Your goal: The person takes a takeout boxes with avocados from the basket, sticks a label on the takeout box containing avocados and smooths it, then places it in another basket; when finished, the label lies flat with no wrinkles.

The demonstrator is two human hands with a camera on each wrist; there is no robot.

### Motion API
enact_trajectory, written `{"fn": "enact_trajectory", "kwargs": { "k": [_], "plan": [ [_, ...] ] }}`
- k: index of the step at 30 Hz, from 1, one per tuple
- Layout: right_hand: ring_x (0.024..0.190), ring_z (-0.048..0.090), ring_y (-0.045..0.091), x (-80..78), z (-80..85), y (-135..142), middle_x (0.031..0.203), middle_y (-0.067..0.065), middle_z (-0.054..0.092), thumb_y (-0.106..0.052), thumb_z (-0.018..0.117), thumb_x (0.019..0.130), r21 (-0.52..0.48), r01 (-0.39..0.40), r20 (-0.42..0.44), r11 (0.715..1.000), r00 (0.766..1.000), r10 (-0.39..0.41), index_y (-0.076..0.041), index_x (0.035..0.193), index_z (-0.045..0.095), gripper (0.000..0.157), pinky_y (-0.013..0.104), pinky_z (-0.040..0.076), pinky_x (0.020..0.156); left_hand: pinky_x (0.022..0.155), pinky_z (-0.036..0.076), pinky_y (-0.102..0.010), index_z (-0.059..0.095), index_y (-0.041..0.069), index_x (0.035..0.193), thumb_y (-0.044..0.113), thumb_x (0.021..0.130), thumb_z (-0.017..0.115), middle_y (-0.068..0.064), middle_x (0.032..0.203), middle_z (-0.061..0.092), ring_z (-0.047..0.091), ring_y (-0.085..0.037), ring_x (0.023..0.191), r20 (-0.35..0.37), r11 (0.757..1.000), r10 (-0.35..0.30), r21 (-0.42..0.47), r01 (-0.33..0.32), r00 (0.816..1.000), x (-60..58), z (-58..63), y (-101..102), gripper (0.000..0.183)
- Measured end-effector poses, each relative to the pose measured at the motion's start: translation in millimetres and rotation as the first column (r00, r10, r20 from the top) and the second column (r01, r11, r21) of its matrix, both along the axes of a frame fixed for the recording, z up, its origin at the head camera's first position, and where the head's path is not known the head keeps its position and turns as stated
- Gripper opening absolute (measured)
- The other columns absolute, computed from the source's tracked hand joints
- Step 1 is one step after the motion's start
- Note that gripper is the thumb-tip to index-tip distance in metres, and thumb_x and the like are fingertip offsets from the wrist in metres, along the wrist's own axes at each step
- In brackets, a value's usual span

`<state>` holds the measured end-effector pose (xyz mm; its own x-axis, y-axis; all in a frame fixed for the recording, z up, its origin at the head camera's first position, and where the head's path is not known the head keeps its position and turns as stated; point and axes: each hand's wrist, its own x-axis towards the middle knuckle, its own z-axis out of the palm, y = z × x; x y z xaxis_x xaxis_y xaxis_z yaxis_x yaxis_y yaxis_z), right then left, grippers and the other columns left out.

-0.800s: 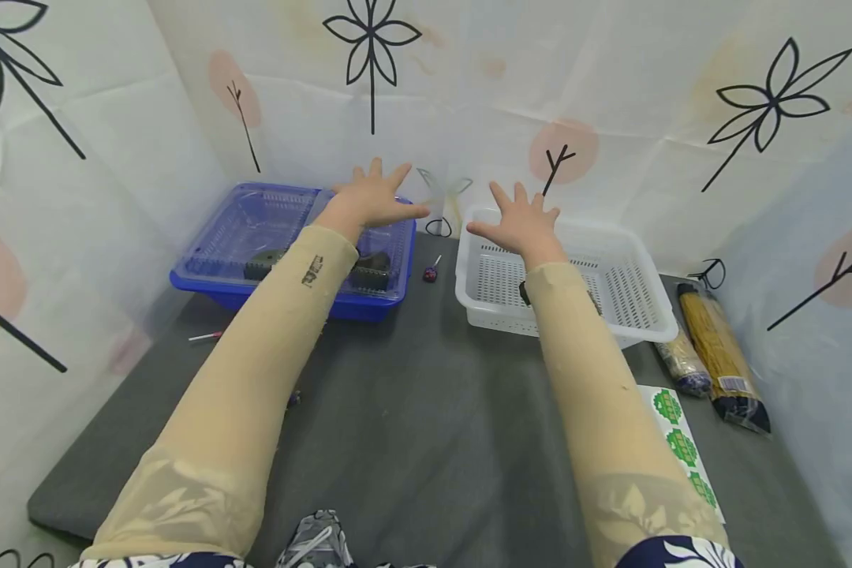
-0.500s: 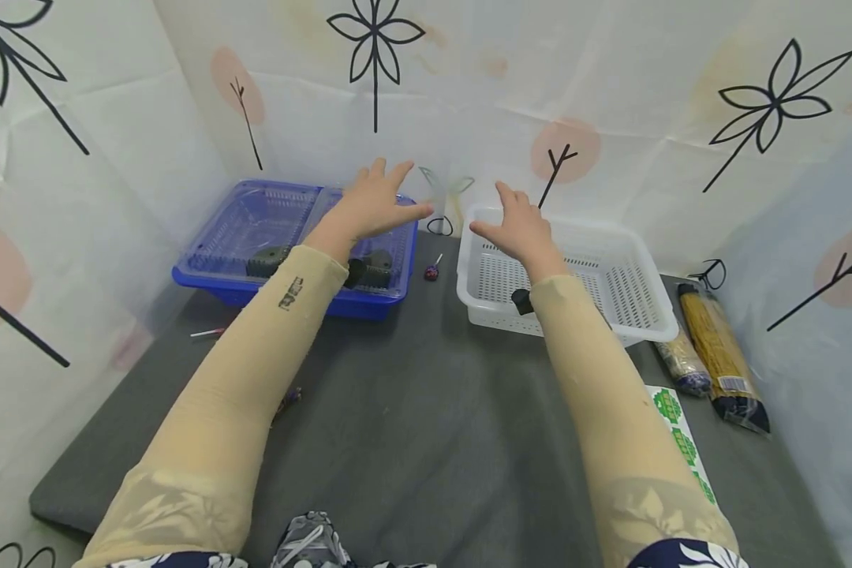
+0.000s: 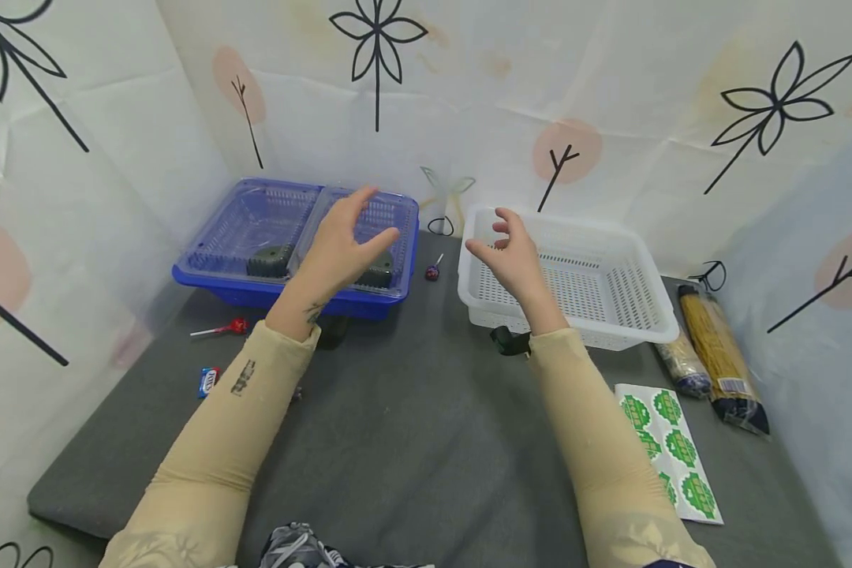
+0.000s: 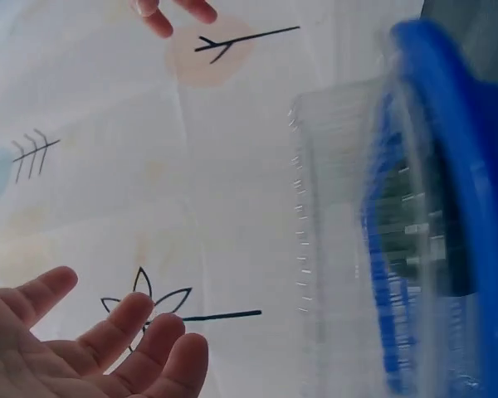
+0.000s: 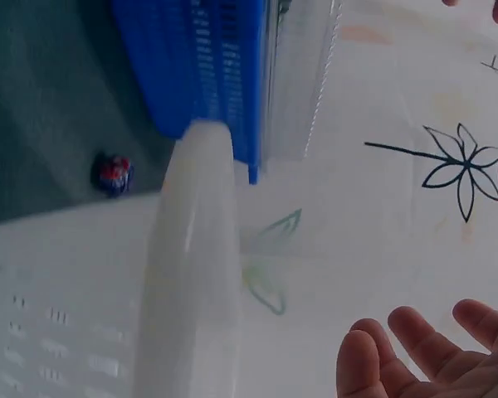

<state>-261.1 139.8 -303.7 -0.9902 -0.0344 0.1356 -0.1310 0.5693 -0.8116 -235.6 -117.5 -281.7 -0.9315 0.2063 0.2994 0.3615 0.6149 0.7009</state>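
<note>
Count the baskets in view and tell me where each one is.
2: the blue basket on the left and the white basket on the right, with a lollipop between them.

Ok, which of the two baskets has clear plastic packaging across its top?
The blue basket, nearer the left hand: clear plastic packaging spans its top. The white basket, nearer the right hand, shows its slotted floor with no such plastic.

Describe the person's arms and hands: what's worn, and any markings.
The left hand and right hand are ungloved. Loose, pale yellow sleeves cover both forearms; the left one has a dark printed mark near its cuff. A small black piece shows beside the right cuff.
</note>
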Motion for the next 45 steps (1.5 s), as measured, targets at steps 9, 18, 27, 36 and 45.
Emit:
{"fn": "enact_trajectory", "kwargs": {
  "k": [9, 18, 27, 36, 45],
  "plan": [
    [0.088, 0.049, 0.021, 49.0, -16.1, -28, 0.113, 0.009, 0.048, -0.022, 0.065, 0.078, -0.273, -0.154, -0.168, 0.950, 0.979, 0.111, -0.012, 0.130, 0.034, 0.062, 0.031, 0.046, 0.068, 0.070, 0.042, -0.034, 0.037, 0.024, 0.130, 0.034, 0.084, 0.054, -0.005, 0.104, 0.049, 0.049, -0.019, 0.087, 0.059, 0.931, 0.123, 0.338, -0.136, 0.991, 45.2, -48.5, -28, 0.050],
    [0.084, 0.049, 0.021, 70.9, -43.9, -59, 0.109, 0.010, 0.049, -0.014, 0.065, 0.078, -0.393, -0.245, -0.132, 0.886, 0.969, 0.209, -0.013, 0.129, 0.034, 0.059, 0.029, 0.046, 0.070, 0.059, 0.049, -0.023, 0.033, 0.015, 0.130, 0.021, 0.084, 0.056, -0.005, 0.086, 0.048, 0.055, -0.011, 0.062, 0.166, 0.823, 0.239, 0.488, -0.290, 0.957, 63.6, -92.7, -47, 0.051],
    [0.082, 0.051, 0.034, 68.5, -62.8, -83, 0.104, 0.018, 0.050, -0.009, 0.065, 0.078, -0.431, -0.156, -0.008, 0.889, 0.986, 0.169, -0.006, 0.127, 0.033, 0.059, 0.024, 0.043, 0.059, 0.061, 0.050, -0.024, 0.028, 0.018, 0.132, 0.022, 0.083, 0.058, -0.020, 0.111, 0.041, 0.057, -0.006, 0.067, 0.217, 0.764, 0.245, 0.557, -0.326, 0.945, 57.4, -116.8, -57, 0.058],
    [0.082, 0.052, 0.029, 45.2, -101.4, -89, 0.104, 0.016, 0.053, -0.016, 0.068, 0.075, -0.442, -0.092, 0.022, 0.892, 0.993, 0.113, -0.012, 0.126, 0.033, 0.063, 0.024, 0.044, 0.058, 0.061, 0.050, -0.022, 0.031, 0.013, 0.129, 0.016, 0.081, 0.060, -0.012, 0.102, 0.046, 0.057, -0.014, 0.070, 0.257, 0.656, 0.258, 0.661, -0.364, 0.931, 45.1, -122.3, -55, 0.056],
    [0.092, 0.044, 0.032, 36.4, -96.3, -100, 0.118, 0.015, 0.039, -0.026, 0.071, 0.071, -0.375, -0.088, -0.053, 0.923, 0.996, 0.073, -0.025, 0.130, 0.026, 0.074, 0.031, 0.044, 0.065, 0.054, 0.050, -0.023, 0.038, 0.015, 0.117, 0.011, 0.079, 0.062, -0.006, 0.078, 0.050, 0.058, -0.014, 0.060, 0.234, 0.570, 0.359, 0.712, -0.411, 0.903, 21.1, -142.8, -59, 0.045]
  ]
}}
